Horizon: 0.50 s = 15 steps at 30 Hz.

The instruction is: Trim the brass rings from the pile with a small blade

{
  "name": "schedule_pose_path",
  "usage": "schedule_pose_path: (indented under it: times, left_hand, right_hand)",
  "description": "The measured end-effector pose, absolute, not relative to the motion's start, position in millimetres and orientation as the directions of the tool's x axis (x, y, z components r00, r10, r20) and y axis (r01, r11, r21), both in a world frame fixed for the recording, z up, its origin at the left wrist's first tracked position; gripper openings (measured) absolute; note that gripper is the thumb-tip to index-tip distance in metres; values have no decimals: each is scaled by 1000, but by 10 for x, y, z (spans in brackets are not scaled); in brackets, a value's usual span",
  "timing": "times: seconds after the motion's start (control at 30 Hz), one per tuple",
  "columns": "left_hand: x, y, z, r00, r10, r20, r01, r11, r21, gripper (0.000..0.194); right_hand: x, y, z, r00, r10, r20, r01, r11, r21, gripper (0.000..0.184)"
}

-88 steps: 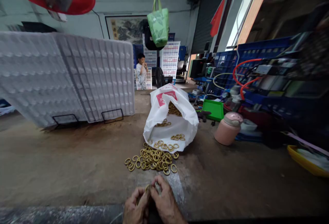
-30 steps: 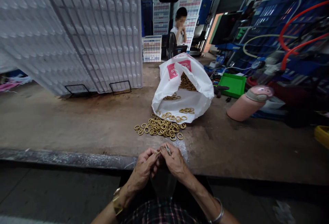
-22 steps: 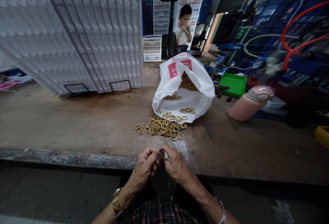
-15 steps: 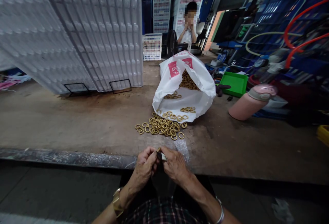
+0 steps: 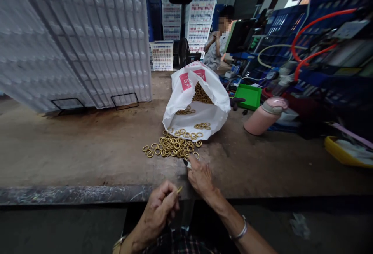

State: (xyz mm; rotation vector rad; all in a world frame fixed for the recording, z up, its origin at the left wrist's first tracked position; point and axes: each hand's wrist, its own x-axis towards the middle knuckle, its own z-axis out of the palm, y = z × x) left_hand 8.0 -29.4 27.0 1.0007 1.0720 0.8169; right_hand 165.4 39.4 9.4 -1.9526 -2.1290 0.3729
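My left hand [image 5: 159, 210] is closed near the bench edge and pinches a brass ring [image 5: 180, 189] between thumb and fingers. My right hand [image 5: 199, 175] reaches forward over the worn bench [image 5: 87, 149] and grips a small dark tool with a pale tip [image 5: 187, 163]. Its tip is at the near edge of a pile of brass rings [image 5: 171, 148]. Behind the pile lies an open white plastic bag [image 5: 198, 102] with more rings spilling from it.
White moulded trays [image 5: 75, 40] lean upright at back left on black wire stands. A pink flask [image 5: 264, 116] lies on its side right of the bag, near a green tray [image 5: 248, 95] and a yellow tray [image 5: 346, 153]. A person [image 5: 217, 44] stands far behind.
My hands were together at the bench edge working one ring. They have parted: the right hand has gone forward to the ring pile, the left stays back with a ring. The view shifted slightly.
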Motion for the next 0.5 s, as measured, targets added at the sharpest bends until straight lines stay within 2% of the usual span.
schedule_pose_path:
  times: [0.13,0.37,0.5]
  left_hand:
    - [130,-224,118,307,879,-364,-289,450,845,37]
    - [110,-154,85,304,863,-403,-517,505,691,20]
    - [67,-125,103,320,840,-438,-601,537,591,27]
  right_hand:
    - [1880,566,88,18,993,119,944,22,-330,24]
    - [1964,664,-78,26,998,58,970,-12,-241,19]
    - [1975,685,-80,37,997,61,962,-19,-273,18]
